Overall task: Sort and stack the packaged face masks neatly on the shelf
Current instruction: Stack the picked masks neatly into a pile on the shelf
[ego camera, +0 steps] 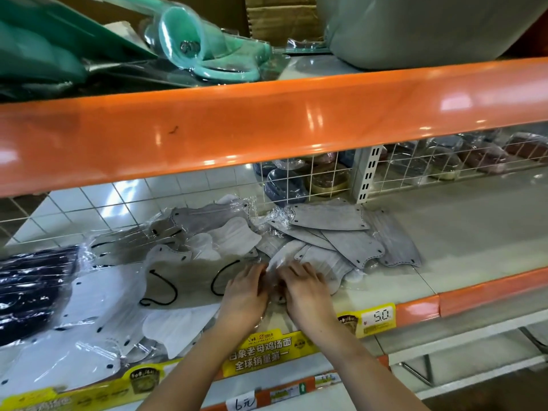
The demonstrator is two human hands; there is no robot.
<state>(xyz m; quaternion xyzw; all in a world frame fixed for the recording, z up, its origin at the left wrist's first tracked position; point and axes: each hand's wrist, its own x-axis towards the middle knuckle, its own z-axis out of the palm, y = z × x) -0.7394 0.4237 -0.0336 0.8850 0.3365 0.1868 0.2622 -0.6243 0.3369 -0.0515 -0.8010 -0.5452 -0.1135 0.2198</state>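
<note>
On the upper shelf, behind its orange front rail (pixel 267 120), a teal plastic item in clear blister packaging (pixel 189 46) lies near the left end, with a dark green sheet (pixel 44 34) at the far left. A grey-green bag (pixel 415 28) sits at the right end, and brown cardboard (pixel 281 16) stands behind it. A white wire grid (pixel 326 176) runs along the back edge of the lower shelf, with wrapped dark goods (pixel 480 155) behind it. Yellow promotional strips (pixel 267 351) and a price tag reading 5.0 (pixel 381 317) line the front edge. A handwritten tag (pixel 244 404) hangs lower.
</note>
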